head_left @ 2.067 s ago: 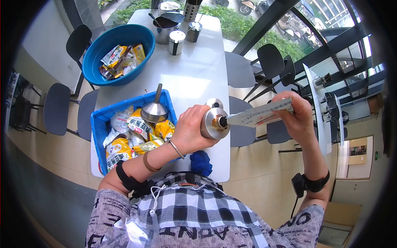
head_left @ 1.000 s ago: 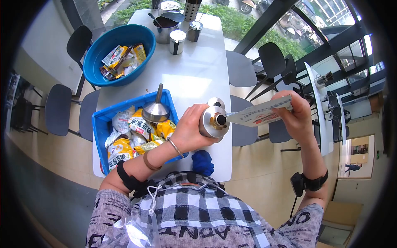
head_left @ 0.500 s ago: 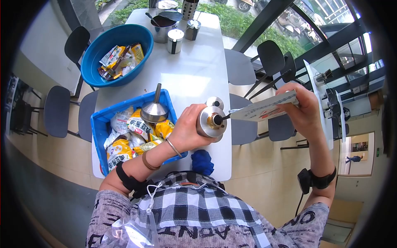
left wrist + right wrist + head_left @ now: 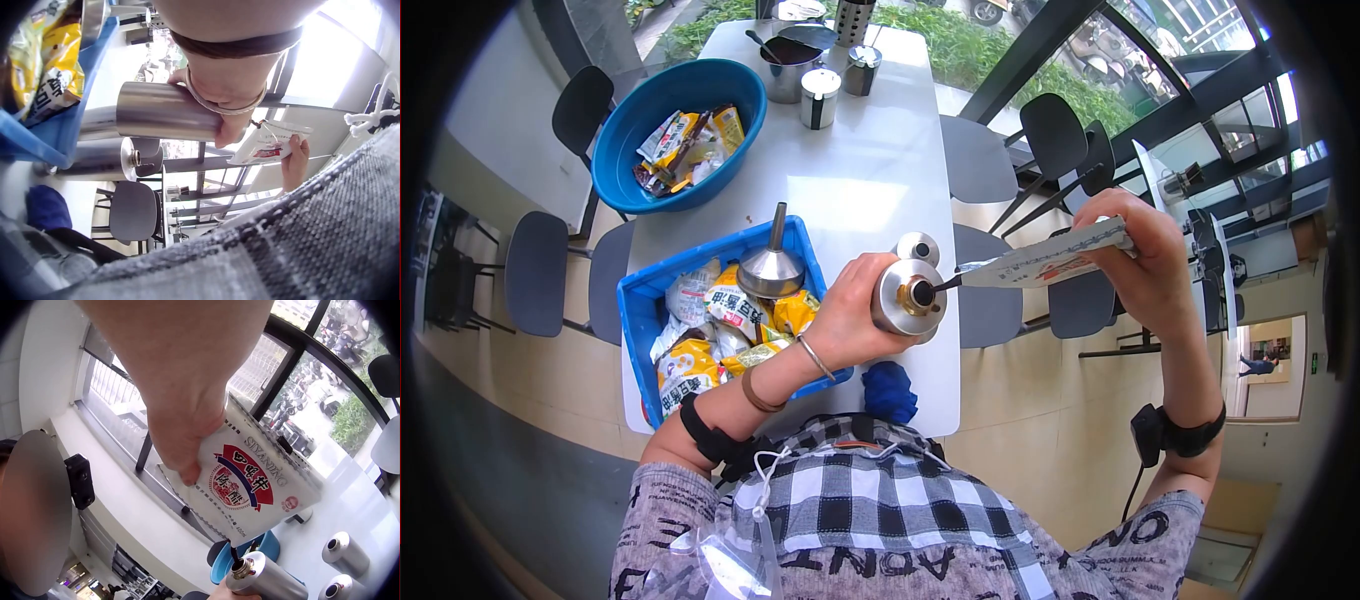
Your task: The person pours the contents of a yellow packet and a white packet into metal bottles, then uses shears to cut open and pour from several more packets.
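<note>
My left hand (image 4: 858, 318) grips a steel bottle (image 4: 165, 111) round its body, its narrow brass-coloured neck turned up toward the head camera. To the right, my right hand (image 4: 1145, 262) holds a white printed pouch (image 4: 250, 481) by its upper end, thumb on the front. The pouch slants down, its lower corner close over the bottle mouth (image 4: 242, 566). Dark liquid runs from that corner into the mouth in the right wrist view. Beside the held bottle, two more steel bottles stand on the table, one the nearer bottle (image 4: 345, 555).
A blue crate (image 4: 637, 345) of yellow and white pouches, a steel funnel (image 4: 772, 272) on top, stands left of my hands. Behind it is a blue basin (image 4: 615, 160) with crumpled packets. A pot (image 4: 785, 82) and canisters (image 4: 820, 100) stand farther back. A blue cloth (image 4: 890, 393) lies near the front edge.
My right hand has shifted up and right, drawing the pouch corner slightly off the bottle mouth, with dark liquid now visible between them. The left hand with the bottle has moved slightly left.
</note>
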Demonstrator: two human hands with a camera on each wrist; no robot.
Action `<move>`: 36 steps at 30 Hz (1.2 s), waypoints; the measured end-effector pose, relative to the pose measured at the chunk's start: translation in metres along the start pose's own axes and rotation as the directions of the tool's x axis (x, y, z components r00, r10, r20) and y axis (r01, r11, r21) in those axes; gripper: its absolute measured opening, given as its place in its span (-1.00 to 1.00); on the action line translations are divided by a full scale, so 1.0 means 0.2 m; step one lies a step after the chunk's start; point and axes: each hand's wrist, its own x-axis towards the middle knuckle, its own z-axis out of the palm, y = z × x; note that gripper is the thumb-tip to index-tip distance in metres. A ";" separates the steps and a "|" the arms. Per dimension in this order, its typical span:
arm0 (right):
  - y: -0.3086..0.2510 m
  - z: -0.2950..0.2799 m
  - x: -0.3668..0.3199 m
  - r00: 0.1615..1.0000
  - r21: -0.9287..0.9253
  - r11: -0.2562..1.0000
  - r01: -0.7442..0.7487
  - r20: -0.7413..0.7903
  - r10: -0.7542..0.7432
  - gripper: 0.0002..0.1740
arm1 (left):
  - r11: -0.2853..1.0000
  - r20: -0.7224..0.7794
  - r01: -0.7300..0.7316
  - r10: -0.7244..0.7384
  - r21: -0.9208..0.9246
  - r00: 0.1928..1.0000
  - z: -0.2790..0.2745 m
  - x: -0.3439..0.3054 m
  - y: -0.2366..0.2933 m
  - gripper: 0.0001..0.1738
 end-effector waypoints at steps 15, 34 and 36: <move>0.18 0.38 -0.21 0.872 0.639 0.765 -0.079 -0.327 0.364 -0.87 | 0.996 -0.049 0.056 -0.059 -0.064 0.997 0.00 0.03 -0.01 -0.17; 0.50 0.73 -0.98 0.350 0.842 0.529 0.106 -0.530 0.773 -0.85 | 0.917 -0.601 0.342 -0.393 -0.204 0.696 0.26 0.47 -0.86 -0.14; 0.51 0.76 -1.04 0.335 0.845 0.523 0.115 -0.529 0.780 -0.85 | 0.910 -0.604 0.366 -0.406 -0.195 0.686 0.29 0.47 -0.91 -0.14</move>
